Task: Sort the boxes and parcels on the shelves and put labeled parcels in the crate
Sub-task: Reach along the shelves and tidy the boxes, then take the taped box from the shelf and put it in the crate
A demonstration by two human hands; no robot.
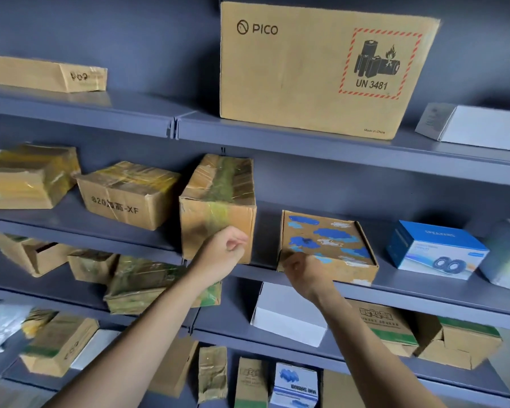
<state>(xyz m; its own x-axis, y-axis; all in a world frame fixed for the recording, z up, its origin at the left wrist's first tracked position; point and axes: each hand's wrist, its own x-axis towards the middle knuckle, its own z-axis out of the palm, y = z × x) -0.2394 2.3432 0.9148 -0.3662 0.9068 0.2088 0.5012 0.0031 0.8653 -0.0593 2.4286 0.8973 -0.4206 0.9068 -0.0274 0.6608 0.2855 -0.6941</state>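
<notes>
A tall brown box wrapped in clear tape (218, 198) stands at the front of the middle shelf (424, 295). My left hand (226, 248) hovers in front of its lower face, fingers curled into a loose fist with nothing in it. To the right lies a flat cardboard box printed with blue clouds (333, 242). My right hand (299, 267) is at that box's front left corner, fingers curled round the edge; the hand is in shadow and blurred. No crate is in view.
On the top shelf stand a large PICO carton (315, 72), a flat brown box (47, 73) and a white box (483, 128). Taped parcels (124, 195) sit left on the middle shelf and a blue speaker box (436, 250) right. The lower shelves hold several more boxes.
</notes>
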